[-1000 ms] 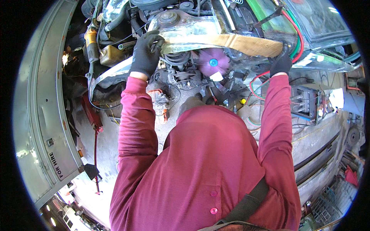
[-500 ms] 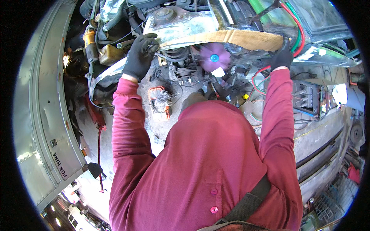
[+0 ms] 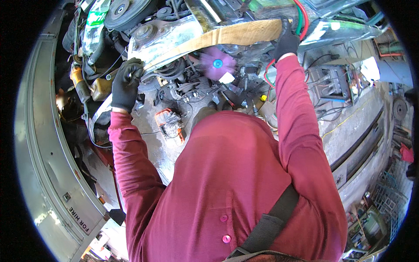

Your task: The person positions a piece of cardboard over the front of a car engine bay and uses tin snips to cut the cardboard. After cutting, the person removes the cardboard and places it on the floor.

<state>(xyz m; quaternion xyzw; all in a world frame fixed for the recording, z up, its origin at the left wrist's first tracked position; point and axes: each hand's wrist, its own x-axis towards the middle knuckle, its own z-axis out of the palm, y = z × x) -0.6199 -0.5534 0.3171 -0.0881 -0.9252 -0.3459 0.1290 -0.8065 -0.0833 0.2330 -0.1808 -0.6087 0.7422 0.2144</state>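
A long curved strip of brown cardboard (image 3: 235,34) lies along the edge of a bare-metal inner panel (image 3: 170,32) on a vehicle's front. My left hand (image 3: 127,85), in a black glove, is closed with fingers curled at the strip's left end. My right hand (image 3: 286,43), also gloved in black, grips the right end, its thumb hidden from view. Red hose (image 3: 304,22) and green hose (image 3: 299,24) run just beside the right hand. Below the strip, a purple fan (image 3: 218,63) with a blue hub shows blurred blades.
An angle grinder (image 3: 79,83) hangs at the left near a yellowed plastic reservoir (image 3: 101,89). An orange case (image 3: 169,125), cables and tools lie on the floor. A dark machine with cables (image 3: 330,83) stands at right. A silver truck body (image 3: 39,144) borders the far left.
The view has shifted, so the vehicle and floor things sit further left. Both hands stay at the strip's ends; the strip appears more tilted, its right end higher.
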